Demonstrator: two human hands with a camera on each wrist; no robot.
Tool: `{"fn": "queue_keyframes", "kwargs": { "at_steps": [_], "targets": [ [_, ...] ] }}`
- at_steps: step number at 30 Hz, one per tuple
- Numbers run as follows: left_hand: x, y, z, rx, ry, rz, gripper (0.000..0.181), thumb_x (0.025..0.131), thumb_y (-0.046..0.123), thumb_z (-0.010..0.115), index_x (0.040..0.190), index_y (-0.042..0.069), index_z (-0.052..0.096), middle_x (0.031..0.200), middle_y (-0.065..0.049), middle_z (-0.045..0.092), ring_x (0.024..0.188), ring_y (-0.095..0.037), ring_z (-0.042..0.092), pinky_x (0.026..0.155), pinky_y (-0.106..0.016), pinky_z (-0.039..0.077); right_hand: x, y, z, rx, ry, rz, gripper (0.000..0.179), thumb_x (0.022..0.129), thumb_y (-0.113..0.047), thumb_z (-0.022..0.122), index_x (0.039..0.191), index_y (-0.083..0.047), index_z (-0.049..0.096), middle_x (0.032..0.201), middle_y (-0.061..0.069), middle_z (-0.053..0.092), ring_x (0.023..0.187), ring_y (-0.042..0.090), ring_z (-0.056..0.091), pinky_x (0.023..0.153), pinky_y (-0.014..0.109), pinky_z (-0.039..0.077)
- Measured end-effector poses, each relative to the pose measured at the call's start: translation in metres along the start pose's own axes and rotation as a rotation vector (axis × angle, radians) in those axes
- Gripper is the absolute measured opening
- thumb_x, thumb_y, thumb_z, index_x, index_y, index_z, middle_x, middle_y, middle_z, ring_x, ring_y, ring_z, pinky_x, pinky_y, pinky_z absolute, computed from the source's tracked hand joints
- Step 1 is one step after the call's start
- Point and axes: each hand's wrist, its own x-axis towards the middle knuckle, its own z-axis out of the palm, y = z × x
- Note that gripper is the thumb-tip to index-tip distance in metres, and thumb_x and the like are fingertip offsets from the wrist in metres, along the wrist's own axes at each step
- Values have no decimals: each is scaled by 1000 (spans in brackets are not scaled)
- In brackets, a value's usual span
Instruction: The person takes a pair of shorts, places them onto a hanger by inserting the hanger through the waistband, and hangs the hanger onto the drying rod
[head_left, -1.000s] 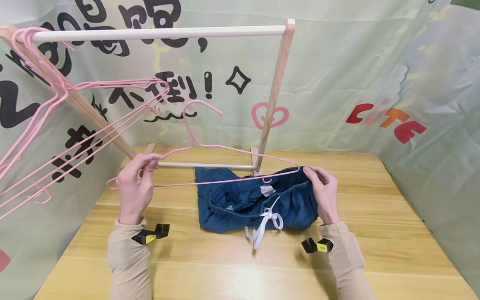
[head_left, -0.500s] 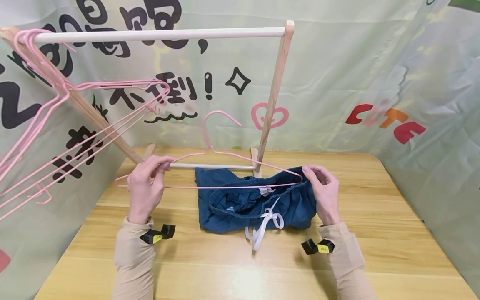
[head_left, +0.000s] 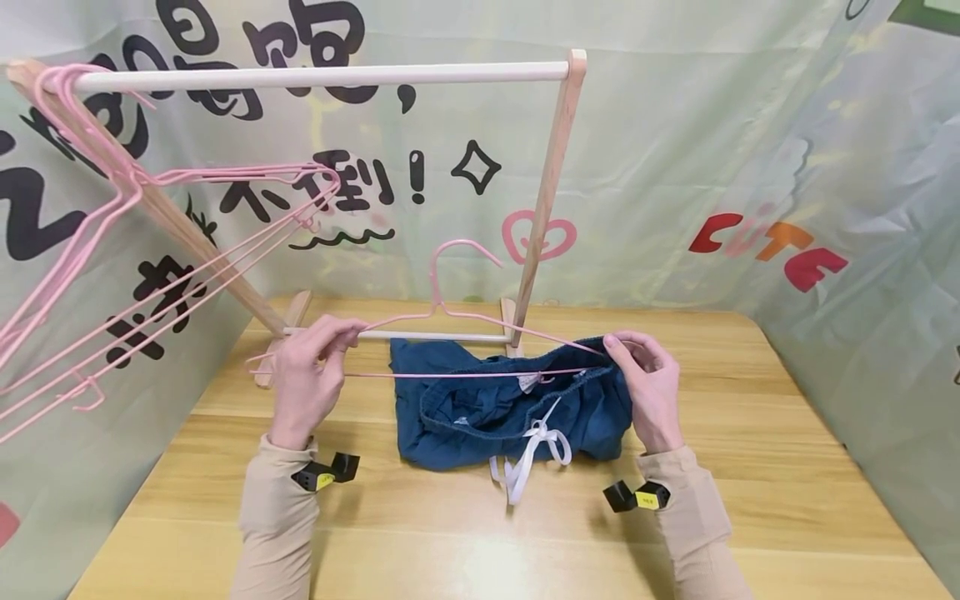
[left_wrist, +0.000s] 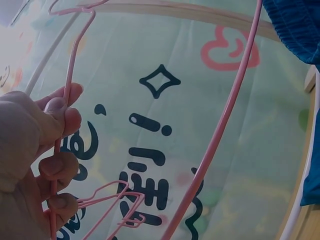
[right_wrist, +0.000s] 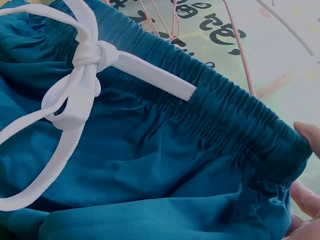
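My left hand [head_left: 309, 382] pinches the left shoulder of a pink clothes hanger [head_left: 434, 282], its hook pointing up. In the left wrist view the fingers curl round the hanger's wire [left_wrist: 70, 75]. The hanger's right end lies inside the open waistband of dark blue drawstring pants [head_left: 442, 442], hidden by the fabric. At the right corner of that waistband [right_wrist: 235, 117], my right hand [head_left: 648, 387] grips the edge between thumb and fingers, lifting it. A white drawstring bow [right_wrist: 90, 60] hangs from the front of the pants, which rest bunched on the table.
A rack with a white top rail [head_left: 322, 77] and wooden legs [head_left: 553, 183] stands behind the pants. Several pink hangers [head_left: 123, 179] hang at its left end. The wooden table [head_left: 465, 533] meets a printed cloth backdrop [head_left: 660, 150].
My left hand has moved right with the hanger, which has also dropped slightly. Its right end has gone from over the waistband to inside it. My right hand keeps its grip on the pants.
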Motion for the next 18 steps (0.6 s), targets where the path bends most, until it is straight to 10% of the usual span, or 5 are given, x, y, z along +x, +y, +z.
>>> {"fn": "queue_keyframes", "kwargs": {
  "at_steps": [18],
  "targets": [
    [-1,5,8,67,-61,32,14,92,0,68,97,10,77,74,-2,68,59,-11,48,61,-26,34,-2,2,4,-5,122,-115,3,88,-8,76,89,-8,79,82,-8,76,78,6,68,74,19,51]
  ]
}}
